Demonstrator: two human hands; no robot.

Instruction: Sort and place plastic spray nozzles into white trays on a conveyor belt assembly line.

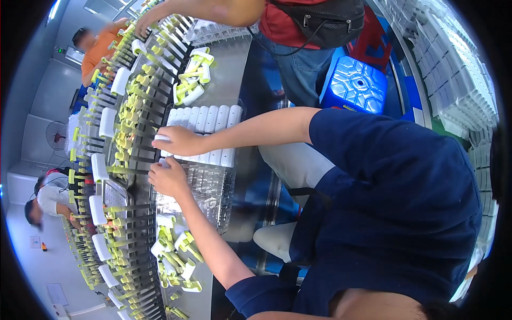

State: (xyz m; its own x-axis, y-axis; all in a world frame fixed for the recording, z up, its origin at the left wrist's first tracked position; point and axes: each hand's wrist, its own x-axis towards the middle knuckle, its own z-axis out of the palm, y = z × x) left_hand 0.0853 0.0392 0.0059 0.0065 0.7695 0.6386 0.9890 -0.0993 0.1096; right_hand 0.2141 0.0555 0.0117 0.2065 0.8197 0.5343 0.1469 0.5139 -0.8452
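At the counter's edge beside the rack of pegs, the person's right hand (178, 141) lay curled over one end of a row of white oblong casings (205, 133), fingertips pinching what looked like a single white casing (161, 138) at the row's rack-side end; whether the fingers were fully pressed together I could not tell, since the back of the hand hid them. The left hand (169, 178) sat just beside it, knuckles up, its fingers curled at the corner of a clear plastic tray (210, 192); a small pale piece seemed to show at its fingertips, too hidden to name. The casings lay side by side, each long axis running across the counter from rack to open edge, so the row stretched away from the right hand's grip toward the forearm side. Both forearms came in across the counter, the right nearly level, the left bent at the elbow. Loose white and yellow-green parts (176, 256) lay heaped farther along the counter, well apart from the hands.
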